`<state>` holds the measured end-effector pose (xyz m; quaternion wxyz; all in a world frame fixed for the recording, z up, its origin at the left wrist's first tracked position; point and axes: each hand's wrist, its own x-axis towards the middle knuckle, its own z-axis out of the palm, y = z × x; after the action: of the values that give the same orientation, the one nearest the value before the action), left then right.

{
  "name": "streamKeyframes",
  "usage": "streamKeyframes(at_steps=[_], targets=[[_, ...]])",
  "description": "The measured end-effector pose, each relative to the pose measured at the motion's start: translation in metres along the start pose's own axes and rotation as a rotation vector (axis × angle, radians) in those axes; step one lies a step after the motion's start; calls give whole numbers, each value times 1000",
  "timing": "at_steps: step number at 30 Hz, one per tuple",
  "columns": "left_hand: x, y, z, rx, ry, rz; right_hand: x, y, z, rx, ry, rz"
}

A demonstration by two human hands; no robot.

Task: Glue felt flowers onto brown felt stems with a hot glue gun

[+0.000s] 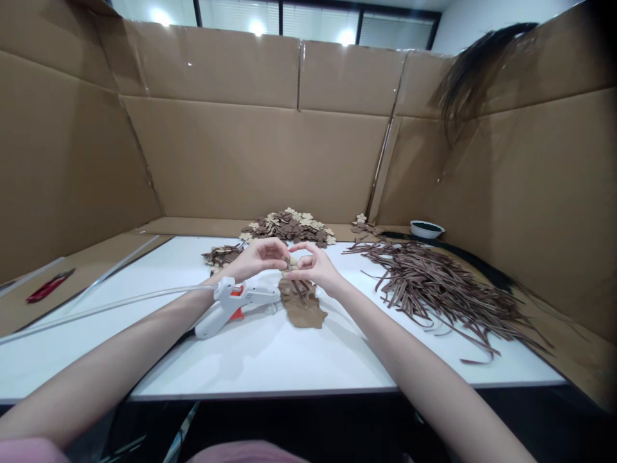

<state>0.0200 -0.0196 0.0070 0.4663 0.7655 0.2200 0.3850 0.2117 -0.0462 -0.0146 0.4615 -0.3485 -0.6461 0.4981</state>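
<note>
Both forearms bare, stretched forward from the lower corners and converging toward the middle of the view. Left hand (258, 256) raised, palm turned inward, fingers curled, thumb and forefinger pinched together at the tips. Right hand (313, 265) facing it, wrist bent slightly, thumb and forefinger arched into a loop and closed at the fingertips. Fingertips of the two hands meeting, nearly touching each other, the remaining fingers loosely folded behind. Left forearm lying lower and longer across the view, elbow out of sight at the bottom left. Right forearm running diagonally up from the bottom right, elbow likewise out of view.
</note>
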Motion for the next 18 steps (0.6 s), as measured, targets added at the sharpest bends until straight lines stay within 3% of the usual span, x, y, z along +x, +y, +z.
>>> streamKeyframes(at_steps=[7, 18], targets=[[0, -1, -3, 92, -13, 34, 0, 1, -1, -9, -1, 2], [1, -6, -5, 64, -19, 45, 0, 2, 0, -7, -7, 12]])
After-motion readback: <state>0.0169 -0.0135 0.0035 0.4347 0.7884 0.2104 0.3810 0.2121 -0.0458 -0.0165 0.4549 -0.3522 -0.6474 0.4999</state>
